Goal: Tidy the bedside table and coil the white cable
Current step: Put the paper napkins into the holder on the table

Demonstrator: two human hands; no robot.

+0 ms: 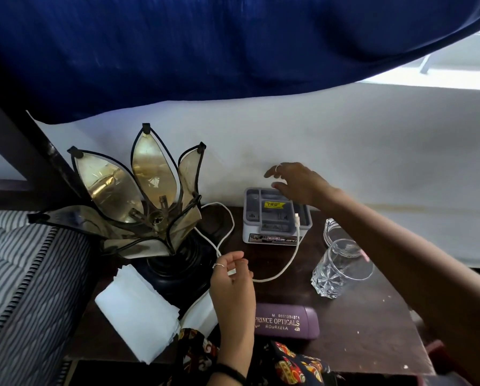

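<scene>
Lower left of frame: I log a grey-and-white striped pillow, then a stack of white paper napkins on the dark wooden tabletop. Left of centre: a petal-shaped brass and glass lamp on a round black base. Centre: the thin white cable loops from behind the lamp, passes through my left hand, whose fingers pinch it, and curves up to a plug end resting on the grey plastic compartment box. Lower centre: a purple spectacle case printed "PRINCE OPTICALS". Centre right: my right hand, fingers spread and holding nothing, hovers over the box's far edge. Right: a clear cut-glass tumbler, with another glass piece behind it.
</scene>
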